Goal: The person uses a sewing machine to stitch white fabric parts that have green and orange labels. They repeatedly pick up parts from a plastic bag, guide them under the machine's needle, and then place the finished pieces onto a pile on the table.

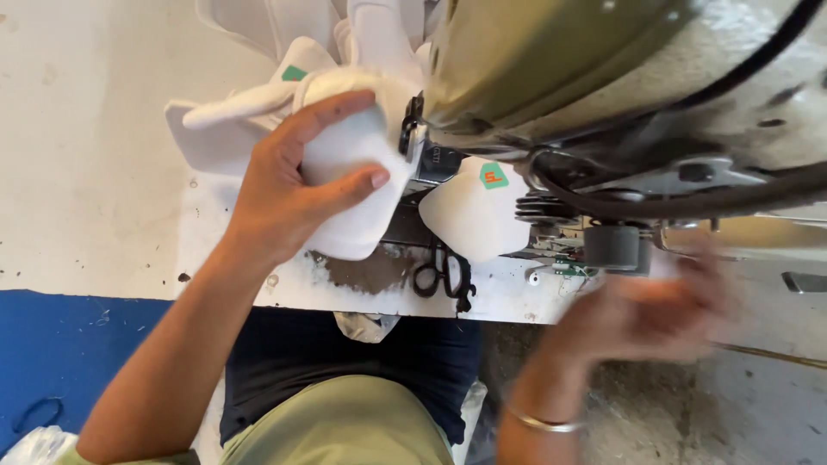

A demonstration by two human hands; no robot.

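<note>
My left hand (297, 185) grips a white padded fabric piece (349, 194) and holds it against the needle area (415, 138) of an olive-green sewing machine (551, 60). A second white fabric piece with a green tag (474, 215) sits just right of it under the machine arm. My right hand (642, 314) is blurred, low at the right near the machine's black knob (613, 245); whether it holds anything is unclear. A metal bangle (543, 422) rings that wrist.
Black scissors (444, 275) lie at the white table's front edge (258, 284). More white pieces (258, 95) are stacked behind my left hand. A black belt (689, 202) loops across the machine. Blue floor (60, 353) lies at lower left, concrete at lower right.
</note>
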